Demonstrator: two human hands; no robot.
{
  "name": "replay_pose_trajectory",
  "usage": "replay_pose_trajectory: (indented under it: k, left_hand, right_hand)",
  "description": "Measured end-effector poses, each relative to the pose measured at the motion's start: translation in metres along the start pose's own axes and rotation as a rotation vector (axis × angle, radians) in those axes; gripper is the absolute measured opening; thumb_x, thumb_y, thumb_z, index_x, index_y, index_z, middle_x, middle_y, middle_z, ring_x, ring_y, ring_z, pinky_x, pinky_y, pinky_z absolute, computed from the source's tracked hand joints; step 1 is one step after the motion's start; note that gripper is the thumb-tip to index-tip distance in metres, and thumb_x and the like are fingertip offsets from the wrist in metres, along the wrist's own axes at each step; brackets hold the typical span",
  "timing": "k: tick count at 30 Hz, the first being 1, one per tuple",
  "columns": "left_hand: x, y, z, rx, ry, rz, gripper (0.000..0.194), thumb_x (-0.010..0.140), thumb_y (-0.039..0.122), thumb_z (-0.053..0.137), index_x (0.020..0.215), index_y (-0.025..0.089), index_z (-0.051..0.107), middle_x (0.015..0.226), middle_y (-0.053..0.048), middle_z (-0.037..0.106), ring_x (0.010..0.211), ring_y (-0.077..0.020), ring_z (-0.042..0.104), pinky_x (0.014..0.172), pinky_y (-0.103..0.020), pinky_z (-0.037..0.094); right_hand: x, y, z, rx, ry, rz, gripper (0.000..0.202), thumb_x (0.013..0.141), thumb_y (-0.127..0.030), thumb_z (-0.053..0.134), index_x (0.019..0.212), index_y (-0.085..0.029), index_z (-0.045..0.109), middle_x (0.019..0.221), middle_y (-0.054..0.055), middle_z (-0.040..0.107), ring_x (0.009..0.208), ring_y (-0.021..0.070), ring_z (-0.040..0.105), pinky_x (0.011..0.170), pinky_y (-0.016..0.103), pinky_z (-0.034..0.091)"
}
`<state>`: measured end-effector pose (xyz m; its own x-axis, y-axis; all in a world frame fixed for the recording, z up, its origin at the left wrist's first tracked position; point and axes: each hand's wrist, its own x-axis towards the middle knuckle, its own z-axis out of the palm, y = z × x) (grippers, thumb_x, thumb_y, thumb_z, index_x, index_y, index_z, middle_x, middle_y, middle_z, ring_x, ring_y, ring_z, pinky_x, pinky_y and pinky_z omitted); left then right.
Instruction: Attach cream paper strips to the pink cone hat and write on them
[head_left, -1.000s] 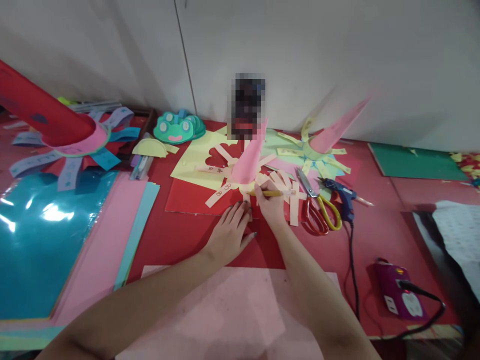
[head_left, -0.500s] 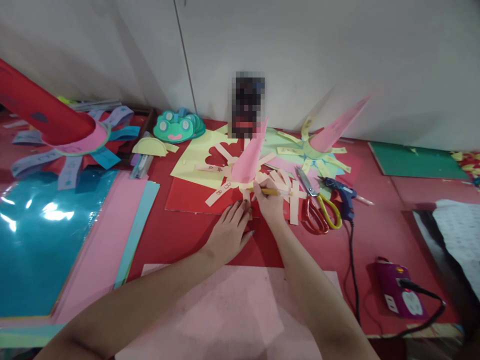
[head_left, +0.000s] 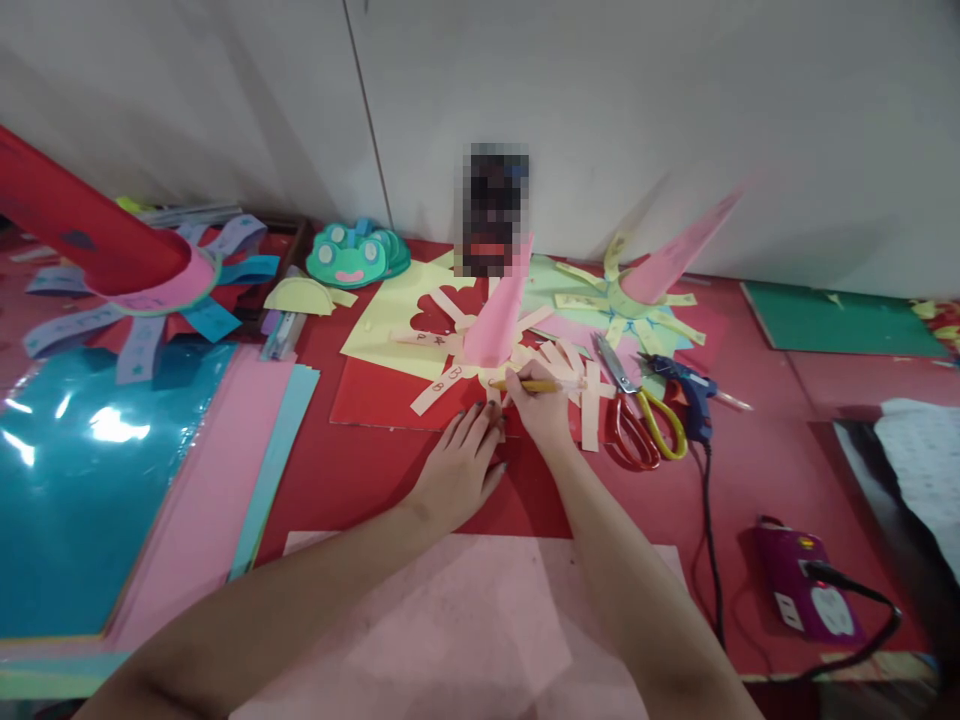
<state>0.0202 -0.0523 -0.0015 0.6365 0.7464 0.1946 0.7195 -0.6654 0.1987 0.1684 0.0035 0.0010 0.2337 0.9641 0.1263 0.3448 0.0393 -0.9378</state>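
Note:
A yellow pencil (head_left: 536, 385) is gripped in my right hand (head_left: 545, 405), its tip at a pale paper strip below a pink paper cone (head_left: 495, 325). My left hand (head_left: 461, 460) lies flat with fingers outstretched, the fingertips at the lower end of that strip. Strips spread out from the cone's base like rays. A strip at the lower left (head_left: 439, 388) bears handwritten letters. Several loose paper strips (head_left: 590, 400) lie just right of my right hand. Underneath are a red sheet (head_left: 367, 395) and a yellow sheet (head_left: 375, 325).
Scissors (head_left: 645, 415) with red and yellow handles and a blue glue gun (head_left: 697, 395) lie to the right. A cord runs near a purple power box (head_left: 806, 580). Behind stand another pink cone (head_left: 682, 245) and green frog cutouts (head_left: 352, 255). Blue sheets (head_left: 97, 490) lie left.
The pencil tip has shifted very slightly left on the strip. My left hand stays flat in nearly the same place, and the view has moved a little.

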Motion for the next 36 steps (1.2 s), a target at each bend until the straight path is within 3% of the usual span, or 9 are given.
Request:
replay_pose_trajectory:
  k: [11,22,36]
  left_hand:
    - [-0.002,0.004,-0.003,0.058,0.057,0.021,0.04,0.09,0.026,0.041,0.126,0.011,0.05,0.137,-0.016,0.045,0.124,-0.0276,0.046,0.104,-0.045,0.036]
    - [-0.004,0.004,-0.001,0.138,0.115,0.085,0.033,0.092,0.022,0.04,0.114,0.008,0.06,0.12,-0.012,0.061,0.112,-0.024,0.055,0.1,-0.041,0.039]
    - [-0.005,0.005,-0.002,0.125,0.044,0.071,0.035,0.093,0.023,0.037,0.117,0.011,0.058,0.125,-0.012,0.058,0.116,-0.0239,0.053,0.102,-0.042,0.038]
  right_hand:
    - [-0.004,-0.005,-0.004,0.006,0.192,-0.032,0.035,0.084,-0.043,0.05,0.059,-0.022,0.037,0.043,-0.007,0.045,0.041,0.0084,0.043,0.048,0.023,0.036]
    - [-0.01,-0.001,0.0,-0.051,0.139,-0.075,0.038,0.082,-0.042,0.049,0.055,-0.022,0.032,0.045,-0.008,0.033,0.043,0.0072,0.035,0.046,0.021,0.031]
    - [-0.01,0.0,0.002,-0.112,0.077,-0.054,0.035,0.082,-0.039,0.048,0.055,-0.022,0.034,0.044,-0.008,0.037,0.043,0.0075,0.035,0.046,0.022,0.03]
